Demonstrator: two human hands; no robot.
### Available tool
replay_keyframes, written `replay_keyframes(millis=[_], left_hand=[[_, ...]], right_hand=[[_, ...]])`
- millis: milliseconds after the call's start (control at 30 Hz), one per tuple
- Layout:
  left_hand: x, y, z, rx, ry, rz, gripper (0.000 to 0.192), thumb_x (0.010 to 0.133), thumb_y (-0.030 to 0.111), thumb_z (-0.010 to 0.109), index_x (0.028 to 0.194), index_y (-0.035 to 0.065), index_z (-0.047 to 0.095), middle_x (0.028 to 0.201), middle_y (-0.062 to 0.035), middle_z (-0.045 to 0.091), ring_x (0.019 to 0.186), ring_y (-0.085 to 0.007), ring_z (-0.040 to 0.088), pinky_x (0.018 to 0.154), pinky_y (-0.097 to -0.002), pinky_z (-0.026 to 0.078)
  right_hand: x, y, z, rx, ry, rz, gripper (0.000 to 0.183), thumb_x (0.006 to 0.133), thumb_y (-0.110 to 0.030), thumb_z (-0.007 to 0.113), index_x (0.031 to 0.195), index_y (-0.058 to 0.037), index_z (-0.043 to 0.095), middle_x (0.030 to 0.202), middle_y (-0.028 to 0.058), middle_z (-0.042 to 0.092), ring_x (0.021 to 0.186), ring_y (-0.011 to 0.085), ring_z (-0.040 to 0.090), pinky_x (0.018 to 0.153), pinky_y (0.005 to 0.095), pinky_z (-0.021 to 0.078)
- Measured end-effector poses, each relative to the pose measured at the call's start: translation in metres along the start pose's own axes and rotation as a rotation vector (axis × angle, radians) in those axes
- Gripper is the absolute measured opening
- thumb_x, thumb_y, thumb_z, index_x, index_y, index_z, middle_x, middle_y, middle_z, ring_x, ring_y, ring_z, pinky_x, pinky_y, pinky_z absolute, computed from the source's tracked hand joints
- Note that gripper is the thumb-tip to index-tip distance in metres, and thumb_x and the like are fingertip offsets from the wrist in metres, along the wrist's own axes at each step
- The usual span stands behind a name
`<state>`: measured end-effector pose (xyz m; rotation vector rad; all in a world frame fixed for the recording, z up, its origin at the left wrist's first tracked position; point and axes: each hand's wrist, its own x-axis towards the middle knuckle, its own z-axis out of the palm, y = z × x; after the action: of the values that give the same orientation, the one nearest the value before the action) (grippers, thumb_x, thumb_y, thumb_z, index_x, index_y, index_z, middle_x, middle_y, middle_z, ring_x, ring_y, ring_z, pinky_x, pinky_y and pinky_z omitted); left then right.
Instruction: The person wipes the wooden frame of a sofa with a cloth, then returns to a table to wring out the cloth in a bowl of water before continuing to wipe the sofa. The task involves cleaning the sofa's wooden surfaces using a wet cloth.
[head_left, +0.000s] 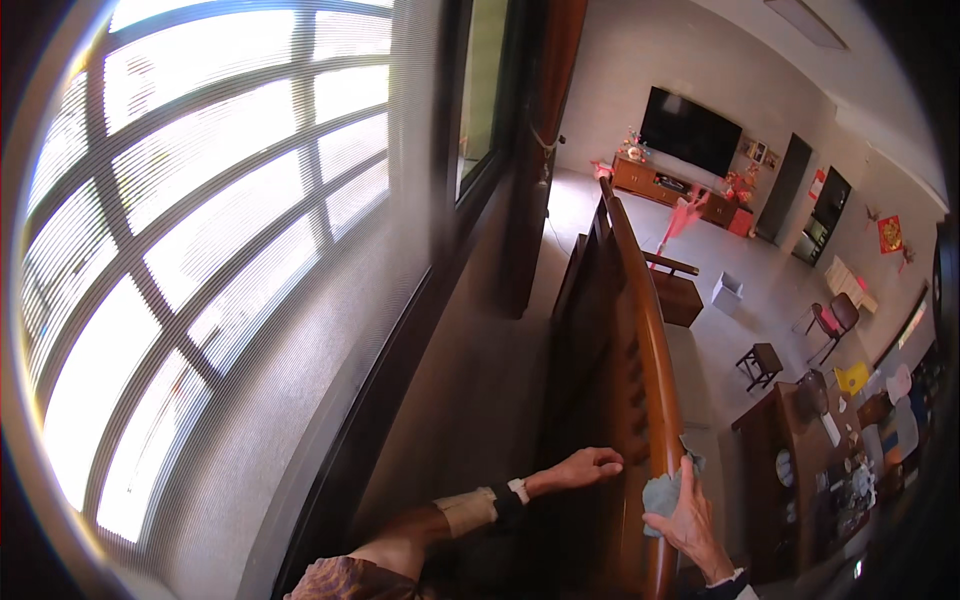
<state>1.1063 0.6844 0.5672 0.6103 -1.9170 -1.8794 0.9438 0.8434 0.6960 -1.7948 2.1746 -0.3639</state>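
A polished wooden top rail (654, 352) runs along the back of a dark wooden bench before me. My right hand (691, 525) presses a grey-blue cloth (661, 495) onto the near part of this rail, the cloth draped over both sides. To the left of the rail, my left hand (577, 470) hangs with its fingers curled together and nothing visible in them. It is close to the bench's slatted back (634, 390); whether it touches the wood cannot be told. Light cushions (690, 375) lie on the seat side of the bench.
At left stands a large window (225, 247) with a dark frame (375, 390), close to my left arm. A brown curtain (562, 75) hangs farther along. Across the rail are a cluttered wooden table (795, 420), a small stool (761, 364), a white bin (727, 291) and a chair (840, 315).
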Motion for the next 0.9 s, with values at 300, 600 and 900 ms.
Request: replay_keyframes(millis=[300,600,900], left_hand=[[0.047,0.003,-0.021,-0.033,-0.103,0.000,0.045,0.091,0.038,0.053,0.117,0.0012,0.051,0.099,-0.0065,0.058,0.086,-0.0126,0.056,0.078,-0.0273,0.046],[0.081,0.024,-0.055,0.024,-0.033,0.020,0.046,0.091,0.038,0.053,0.119,0.0017,0.051,0.096,-0.0037,0.059,0.087,-0.0116,0.055,0.078,-0.0272,0.046],[0.121,0.065,-0.104,0.023,0.223,0.189,0.047,0.090,0.037,0.055,0.121,0.0024,0.051,0.107,-0.0083,0.059,0.096,-0.0154,0.056,0.084,-0.0296,0.046]], right_hand=[[0.033,-0.020,-0.014,-0.091,-0.038,0.069,0.103,0.063,-0.021,0.076,0.141,-0.0075,0.010,0.118,0.0370,0.036,0.097,0.0527,0.049,0.085,0.0522,0.0424],[0.137,-0.011,-0.025,-0.101,-0.085,-0.069,0.101,0.064,-0.020,0.074,0.138,0.0045,0.008,0.110,0.0424,0.041,0.096,0.0540,0.050,0.087,0.0493,0.0428],[0.218,-0.016,-0.026,-0.196,-0.077,-0.045,0.101,0.063,-0.023,0.075,0.139,-0.0007,0.013,0.107,0.0368,0.047,0.095,0.0470,0.054,0.085,0.0500,0.0429]])
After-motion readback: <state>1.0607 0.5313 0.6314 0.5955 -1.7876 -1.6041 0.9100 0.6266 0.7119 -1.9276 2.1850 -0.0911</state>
